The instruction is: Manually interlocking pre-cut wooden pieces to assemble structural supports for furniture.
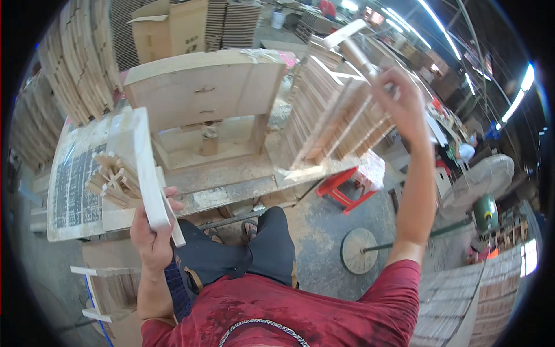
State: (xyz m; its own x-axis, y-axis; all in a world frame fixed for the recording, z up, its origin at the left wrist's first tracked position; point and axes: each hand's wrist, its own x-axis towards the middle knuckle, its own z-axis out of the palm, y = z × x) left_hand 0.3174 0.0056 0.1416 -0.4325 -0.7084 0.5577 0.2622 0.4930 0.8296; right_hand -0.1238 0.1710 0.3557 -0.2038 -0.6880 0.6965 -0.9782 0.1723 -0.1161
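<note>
My left hand (154, 230) is closed around the lower part of a long, slightly curved pale wooden slat (146, 173), which stands upright over the bench. A second thin strip of wood (178, 232) shows behind it, against my fingers. Raised at the far right, my right hand (400, 99) grips a pale T-shaped wooden piece (357, 56) by its stem. Its crosspiece points away from me; whether it is a mallet or a frame part I cannot tell. Below that hand stands a stack of wooden parts (324, 110).
On the workbench (202, 198) stand a large wooden frame (202, 92) and a bundle of short sticks (118, 180). A red stool (341, 188) stands beyond its right end. To my right is a pedestal fan (478, 180) with a round base (359, 251). Boards (81, 58) lean at the left.
</note>
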